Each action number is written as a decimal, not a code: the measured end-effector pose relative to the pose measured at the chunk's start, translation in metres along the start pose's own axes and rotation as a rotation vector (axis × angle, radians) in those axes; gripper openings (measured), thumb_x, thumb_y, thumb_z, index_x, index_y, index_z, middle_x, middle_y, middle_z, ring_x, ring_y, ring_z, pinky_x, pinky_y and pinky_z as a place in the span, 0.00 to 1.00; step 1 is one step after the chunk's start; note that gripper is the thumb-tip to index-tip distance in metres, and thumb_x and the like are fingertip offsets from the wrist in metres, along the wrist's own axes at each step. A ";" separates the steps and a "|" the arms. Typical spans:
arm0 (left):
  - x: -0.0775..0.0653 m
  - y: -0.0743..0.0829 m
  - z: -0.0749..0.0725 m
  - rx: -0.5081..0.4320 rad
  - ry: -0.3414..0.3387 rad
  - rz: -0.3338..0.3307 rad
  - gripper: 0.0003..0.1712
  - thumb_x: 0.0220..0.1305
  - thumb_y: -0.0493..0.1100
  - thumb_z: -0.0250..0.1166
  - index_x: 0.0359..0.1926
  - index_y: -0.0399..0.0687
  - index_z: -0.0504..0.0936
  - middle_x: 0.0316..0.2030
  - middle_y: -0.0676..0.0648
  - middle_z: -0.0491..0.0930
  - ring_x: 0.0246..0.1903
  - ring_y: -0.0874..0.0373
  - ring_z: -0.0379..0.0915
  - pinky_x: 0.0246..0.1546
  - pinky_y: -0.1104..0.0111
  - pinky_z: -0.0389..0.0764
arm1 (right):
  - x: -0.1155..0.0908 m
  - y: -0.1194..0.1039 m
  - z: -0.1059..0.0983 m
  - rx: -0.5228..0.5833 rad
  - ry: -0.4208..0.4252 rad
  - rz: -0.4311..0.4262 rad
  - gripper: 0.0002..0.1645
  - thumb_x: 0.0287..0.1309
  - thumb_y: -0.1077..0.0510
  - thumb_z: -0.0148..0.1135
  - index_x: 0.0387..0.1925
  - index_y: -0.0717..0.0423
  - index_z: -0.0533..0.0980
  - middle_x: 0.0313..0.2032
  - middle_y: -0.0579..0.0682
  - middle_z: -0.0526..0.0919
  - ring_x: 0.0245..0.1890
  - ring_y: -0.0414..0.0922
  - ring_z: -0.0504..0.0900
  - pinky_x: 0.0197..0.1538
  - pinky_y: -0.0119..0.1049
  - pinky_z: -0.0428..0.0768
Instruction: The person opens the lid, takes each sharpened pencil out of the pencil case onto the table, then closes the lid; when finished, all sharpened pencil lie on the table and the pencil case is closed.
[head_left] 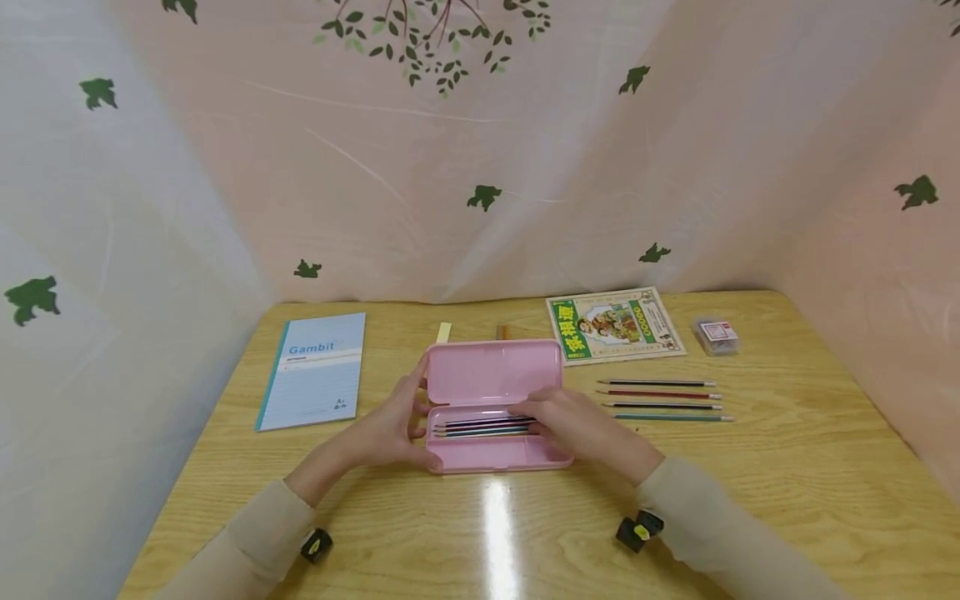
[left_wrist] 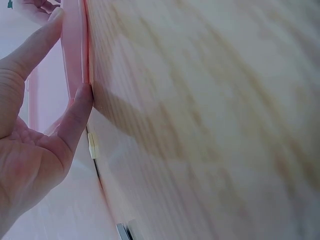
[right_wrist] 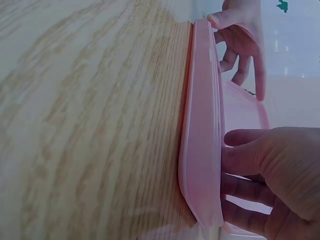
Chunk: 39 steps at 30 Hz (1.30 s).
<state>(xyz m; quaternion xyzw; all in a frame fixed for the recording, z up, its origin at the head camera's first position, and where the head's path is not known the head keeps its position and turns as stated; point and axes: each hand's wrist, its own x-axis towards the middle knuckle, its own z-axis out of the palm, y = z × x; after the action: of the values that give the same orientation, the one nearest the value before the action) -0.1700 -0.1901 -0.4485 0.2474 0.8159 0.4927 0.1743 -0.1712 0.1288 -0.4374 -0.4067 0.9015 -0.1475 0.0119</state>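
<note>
A pink pencil case (head_left: 543, 452) stands with its lid up on the wooden table. Several dark pencils (head_left: 480, 430) lie lengthwise in its rear compartment. At the case's left end is my left hand (head_left: 393, 425); its thumb holds the front corner while a forefinger reaches up to the lid. My right hand (head_left: 577, 425) reaches into the right end with bent fingers over the pencils' right ends. Its fingertips are hidden in the head view. In the right wrist view, the right hand (right_wrist: 280, 175) bends over the case wall, and no pencil shows there.
Several pencils (head_left: 663, 406) lie in a row to the right. Behind them are a picture-covered booklet (head_left: 615, 325) and a small clear box (head_left: 716, 336). A blue notebook (head_left: 313, 371) lies at left. A yellow strip (head_left: 444, 332) and a brown item (head_left: 502, 332) show behind the lid.
</note>
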 end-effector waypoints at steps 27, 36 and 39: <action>0.000 0.004 0.000 0.005 -0.002 0.007 0.89 0.38 0.43 0.88 0.80 0.63 0.24 0.65 0.40 0.56 0.55 0.47 0.70 0.50 0.62 0.83 | 0.004 0.000 -0.003 -0.083 -0.013 -0.051 0.20 0.59 0.66 0.71 0.53 0.49 0.84 0.32 0.45 0.85 0.33 0.41 0.82 0.36 0.35 0.83; 0.000 0.002 0.001 -0.004 -0.003 0.011 0.88 0.39 0.43 0.88 0.80 0.66 0.24 0.65 0.41 0.55 0.56 0.47 0.70 0.49 0.61 0.83 | 0.005 0.003 -0.003 -0.083 -0.009 -0.051 0.19 0.59 0.63 0.71 0.51 0.47 0.85 0.32 0.44 0.85 0.30 0.38 0.80 0.31 0.31 0.80; 0.000 0.002 0.001 0.006 -0.004 0.012 0.88 0.39 0.43 0.88 0.80 0.65 0.24 0.66 0.41 0.55 0.56 0.47 0.70 0.50 0.62 0.83 | 0.006 0.002 -0.004 -0.081 -0.012 -0.053 0.19 0.59 0.63 0.72 0.52 0.48 0.85 0.31 0.44 0.85 0.29 0.39 0.80 0.30 0.31 0.79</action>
<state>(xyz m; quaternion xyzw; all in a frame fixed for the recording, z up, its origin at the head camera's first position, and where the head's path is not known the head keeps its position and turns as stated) -0.1688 -0.1889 -0.4468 0.2536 0.8155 0.4909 0.1724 -0.1768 0.1269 -0.4339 -0.4314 0.8956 -0.1085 -0.0031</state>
